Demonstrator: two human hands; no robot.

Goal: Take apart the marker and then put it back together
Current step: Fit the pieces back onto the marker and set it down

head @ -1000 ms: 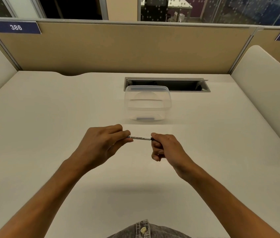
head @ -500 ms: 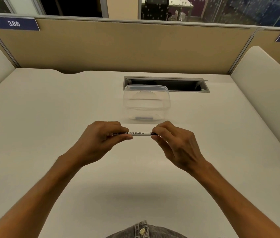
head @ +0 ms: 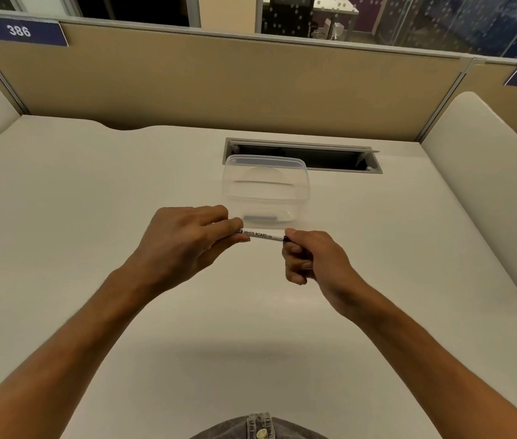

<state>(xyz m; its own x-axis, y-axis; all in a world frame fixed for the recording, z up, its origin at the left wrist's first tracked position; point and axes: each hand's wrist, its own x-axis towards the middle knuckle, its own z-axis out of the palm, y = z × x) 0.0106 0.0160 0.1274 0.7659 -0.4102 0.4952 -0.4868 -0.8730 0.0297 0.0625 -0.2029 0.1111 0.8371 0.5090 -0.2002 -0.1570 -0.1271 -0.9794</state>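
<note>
Our left hand (head: 184,239) and right hand (head: 309,258) each grip an end of the whiteboard marker (head: 260,235). It looks whole, so we must pull it apart.

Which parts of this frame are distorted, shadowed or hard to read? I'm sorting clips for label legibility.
Head view: wide-angle bend curves the partition and desk edges; the marker is sharp, "WHITE BOARD" readable; a soft shadow lies on the desk under the arms; the clear container shows faint reflections; no motion blur on the left hand or right hand.
</note>
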